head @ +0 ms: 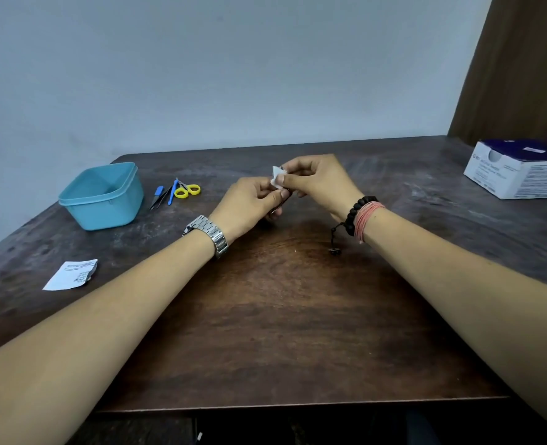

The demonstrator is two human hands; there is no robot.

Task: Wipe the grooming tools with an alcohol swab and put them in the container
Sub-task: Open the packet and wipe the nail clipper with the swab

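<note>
Right hand (317, 181) pinching white swab (277, 180), left hand (252, 200) gripping small metal tool (280, 205) above the desk (281, 300) — better wiped along every edge. Remaining tools (175, 192) beside the teal container (103, 195) — apparently empty.

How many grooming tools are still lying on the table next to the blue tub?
4, as far as I can tell: a blue-handled file, dark metal tweezers, a slim blue stick tool and yellow-handled scissors, clustered right of the light blue plastic tub. They overlap, so another may be hidden.

container (103, 195) left of scissors (187, 190)
</note>
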